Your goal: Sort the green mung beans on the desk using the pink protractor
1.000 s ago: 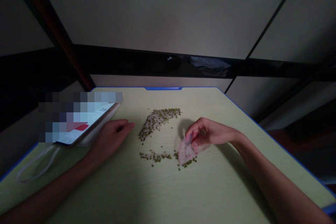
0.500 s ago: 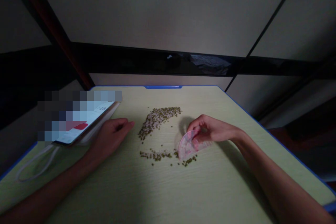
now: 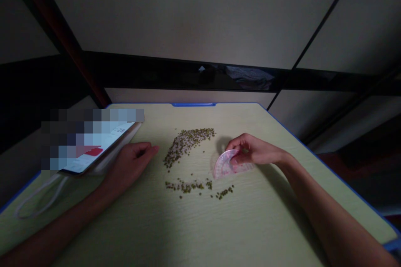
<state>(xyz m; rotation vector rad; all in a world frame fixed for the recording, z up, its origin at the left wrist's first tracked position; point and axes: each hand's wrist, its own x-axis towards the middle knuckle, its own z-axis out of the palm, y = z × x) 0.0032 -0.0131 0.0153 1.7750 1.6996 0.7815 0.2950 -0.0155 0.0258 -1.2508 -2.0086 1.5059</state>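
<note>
My right hand (image 3: 250,150) pinches a clear protractor with pink markings (image 3: 224,166), tilted above the table on the right of the beans. Its curved edge faces left. Left of it lies a curved heap of green beans mixed with pale grains (image 3: 188,142). Nearer to me a thin row of the same mix (image 3: 186,186) runs across, with a small cluster of green beans (image 3: 224,192) to its right. My left hand (image 3: 133,162) rests closed on the table beside the phone, fingers curled in and thumb pointing toward the heap; nothing shows in it.
A lit phone (image 3: 94,150), partly blurred out, leans at the left on a pale support, with a white strap loop (image 3: 39,208) hanging by it. The pale table (image 3: 200,233) has a blue rim and a blue catch (image 3: 194,104) at its far edge. Cabinet panels (image 3: 188,16) stand behind.
My right hand has lifted the protractor slightly up and away from the near beans, and its tilt has changed. A few beans by the row have shifted. My left hand stays put.
</note>
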